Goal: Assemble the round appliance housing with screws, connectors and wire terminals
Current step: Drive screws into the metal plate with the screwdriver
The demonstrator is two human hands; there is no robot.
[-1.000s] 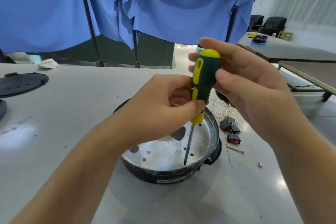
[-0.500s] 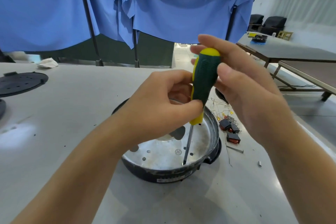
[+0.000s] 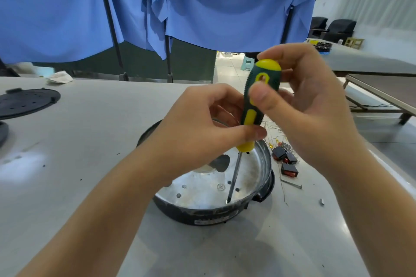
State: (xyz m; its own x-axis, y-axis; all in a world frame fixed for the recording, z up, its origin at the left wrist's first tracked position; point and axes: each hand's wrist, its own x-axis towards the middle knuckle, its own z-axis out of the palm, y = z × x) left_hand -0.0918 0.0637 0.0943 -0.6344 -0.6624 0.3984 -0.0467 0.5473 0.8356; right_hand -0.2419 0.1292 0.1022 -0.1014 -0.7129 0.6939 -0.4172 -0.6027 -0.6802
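Round housing (image 3: 209,207), black outside with a metal pan inside, sits on the grey bench (image 3: 90,141) at lower centre of the frame. A screwdriver (image 3: 256,105) with a green and yellow handle stands nearly upright over it, leaning slightly right at the top; its shaft tip rests on the pan floor near the front wall.

Left hand (image 3: 202,132) reaches in from the lower left, forearm raised, thumb and fingers pinching the lower handle.

Right hand (image 3: 310,105) comes in from the lower right, thumb across the front of the upper handle, fingers curled behind and over the yellow cap.

Black and red switches (image 3: 286,162) with thin wires lie on the bench just right of the housing. A dark perforated disc (image 3: 27,102) lies at far left.
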